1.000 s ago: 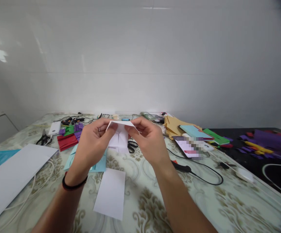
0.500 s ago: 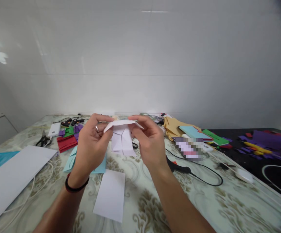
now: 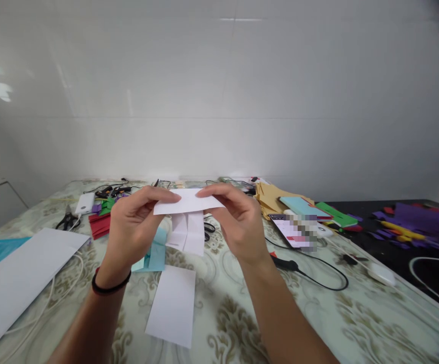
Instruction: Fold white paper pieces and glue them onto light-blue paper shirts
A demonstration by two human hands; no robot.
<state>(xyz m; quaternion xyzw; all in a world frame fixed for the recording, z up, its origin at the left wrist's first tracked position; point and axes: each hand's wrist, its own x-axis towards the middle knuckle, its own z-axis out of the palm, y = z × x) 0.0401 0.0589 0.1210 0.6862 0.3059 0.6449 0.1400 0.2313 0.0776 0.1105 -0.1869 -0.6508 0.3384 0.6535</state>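
Observation:
A folded white paper [image 3: 189, 200] hangs in the air above the table, its upper flap facing me and a creased part dangling below. My left hand [image 3: 138, 222] pinches the flap's left side, with the thumb on top. At the right side, my right hand [image 3: 238, 217] pinches the same paper between thumb and fingers. Below lies a flat white paper sheet [image 3: 173, 306] on the patterned tablecloth. A light blue folded paper [image 3: 155, 255] rests beyond that sheet, partly behind my left hand.
Large white sheets [image 3: 26, 283] lie at left, near scissors [image 3: 68, 220] and red paper [image 3: 99, 225]. At right are a phone [image 3: 288, 230], a black-handled tool with a cord [image 3: 284, 264], brown envelopes [image 3: 276, 197] and purple paper [image 3: 424, 222].
The white paper's upper flap has tilted to show its broad face, and its lower part hangs slightly lower and further left. My left hand has shifted left, my right hand slightly right.

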